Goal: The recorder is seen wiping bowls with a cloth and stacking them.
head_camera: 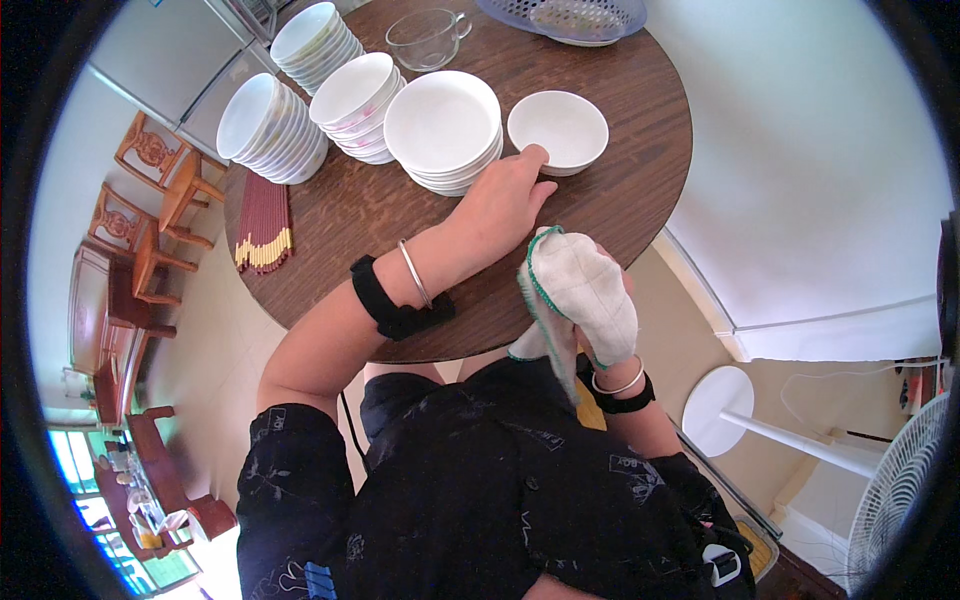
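My left hand (pixel 506 187) reaches across the table to the near edge of a white bowl (pixel 559 127). Its fingertips overlap the bowl's rim, and the thumb is apart from them, lower down; whether they grip the bowl is unclear. Just left of the bowl stands a stack of white bowls (pixel 442 124), beside the wrist. My right hand (pixel 624 281), at the table's near edge, holds a white cloth (pixel 585 277) with green stitched edging, bunched up and hiding most of the fingers.
More bowl stacks (pixel 356 97) (pixel 262 124) (pixel 311 41) stand at the table's left and back. Brown chopsticks (pixel 264 217) with yellow ends lie at the left edge. A glass cup (pixel 426 41) and a purple perforated basket (pixel 585 19) sit at the back. A fan (pixel 900 480) stands right.
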{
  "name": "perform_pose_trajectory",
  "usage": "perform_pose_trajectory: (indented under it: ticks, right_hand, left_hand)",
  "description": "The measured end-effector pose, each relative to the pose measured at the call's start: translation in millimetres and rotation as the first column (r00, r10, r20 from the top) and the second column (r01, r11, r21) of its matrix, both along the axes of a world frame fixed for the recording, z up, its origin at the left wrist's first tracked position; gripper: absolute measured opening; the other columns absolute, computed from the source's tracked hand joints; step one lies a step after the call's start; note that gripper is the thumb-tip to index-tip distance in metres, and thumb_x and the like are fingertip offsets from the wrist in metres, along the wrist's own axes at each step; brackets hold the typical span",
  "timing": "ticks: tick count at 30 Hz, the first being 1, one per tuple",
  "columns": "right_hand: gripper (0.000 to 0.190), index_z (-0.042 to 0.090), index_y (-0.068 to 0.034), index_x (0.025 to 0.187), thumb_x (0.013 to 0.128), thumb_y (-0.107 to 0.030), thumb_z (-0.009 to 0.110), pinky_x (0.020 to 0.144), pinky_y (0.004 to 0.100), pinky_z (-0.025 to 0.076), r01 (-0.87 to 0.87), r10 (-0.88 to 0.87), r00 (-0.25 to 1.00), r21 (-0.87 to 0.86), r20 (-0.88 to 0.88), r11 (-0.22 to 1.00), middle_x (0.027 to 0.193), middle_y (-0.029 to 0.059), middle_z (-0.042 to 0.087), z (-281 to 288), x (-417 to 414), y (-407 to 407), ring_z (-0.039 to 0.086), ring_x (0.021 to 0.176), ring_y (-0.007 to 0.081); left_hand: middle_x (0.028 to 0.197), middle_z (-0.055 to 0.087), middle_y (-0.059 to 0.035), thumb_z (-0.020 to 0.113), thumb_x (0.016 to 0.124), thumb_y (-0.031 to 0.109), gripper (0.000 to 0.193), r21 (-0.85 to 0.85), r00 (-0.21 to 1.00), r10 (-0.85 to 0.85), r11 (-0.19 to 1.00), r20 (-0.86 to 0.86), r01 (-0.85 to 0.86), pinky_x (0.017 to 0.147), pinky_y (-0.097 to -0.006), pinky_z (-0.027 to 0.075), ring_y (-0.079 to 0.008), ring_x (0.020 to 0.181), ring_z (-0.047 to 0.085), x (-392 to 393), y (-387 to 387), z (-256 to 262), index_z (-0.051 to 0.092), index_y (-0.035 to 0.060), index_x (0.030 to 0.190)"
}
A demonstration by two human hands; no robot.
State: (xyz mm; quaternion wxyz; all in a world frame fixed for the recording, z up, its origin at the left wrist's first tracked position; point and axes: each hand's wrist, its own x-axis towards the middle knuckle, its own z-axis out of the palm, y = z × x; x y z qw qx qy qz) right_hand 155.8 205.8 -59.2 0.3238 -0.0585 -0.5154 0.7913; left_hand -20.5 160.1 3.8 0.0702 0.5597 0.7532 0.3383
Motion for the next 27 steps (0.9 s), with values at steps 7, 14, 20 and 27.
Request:
perform_pose_trajectory:
  ticks: [7,14,20,27]
  right_hand:
    - [0.031,0.059,-0.001,0.115,0.087,-0.012,0.065,0.093,0.0337,0.047,0.175,-0.181,0.969,-0.052,-0.169,0.983,0.111,0.0110,0.061,17,5,21,0.060,0.104,0.0226]
    - [0.029,0.062,-0.001,0.102,0.078,-0.015,0.071,0.076,0.0324,0.047,0.327,-0.487,0.871,0.662,0.066,0.674,0.094,0.0121,0.057,33,-5,45,0.059,0.087,0.0249]
    - [0.031,0.060,0.001,0.101,0.075,-0.011,0.072,0.072,0.0321,0.048,0.249,-0.526,0.844,0.793,0.104,0.556,0.094,0.0139,0.059,33,-2,30,0.061,0.084,0.0282]
    - [0.027,0.061,0.001,0.098,0.074,-0.006,0.073,0.072,0.0305,0.047,0.158,-0.514,0.839,0.824,0.179,0.544,0.091,0.0121,0.059,30,-6,13,0.061,0.083,0.0249]
  left_hand:
    - [0.085,0.064,-0.0225,0.064,0.088,0.010,0.023,0.038,0.996,-0.071,0.997,0.056,0.069,0.068,-0.0427,0.050,-0.0404,0.081,0.064,19,-29,-3,0.052,0.0010,0.106]
    - [0.089,0.063,-0.0187,0.066,0.088,0.010,0.028,0.036,0.983,-0.127,0.992,0.131,0.123,0.067,-0.0386,0.052,-0.0313,0.080,0.065,46,-76,6,0.052,0.0019,0.112]
    - [0.104,0.060,-0.0216,0.067,0.090,0.015,0.045,0.152,0.828,0.117,0.960,0.549,-0.236,0.070,-0.0308,0.053,-0.0210,0.085,0.066,51,-86,-1,0.039,-0.0018,0.121]
    - [0.116,0.058,-0.0135,0.066,0.090,0.016,0.054,0.218,0.642,-0.046,0.957,0.766,-0.191,0.083,-0.0297,0.051,-0.0147,0.099,0.059,37,-77,-18,0.040,-0.0052,0.132]
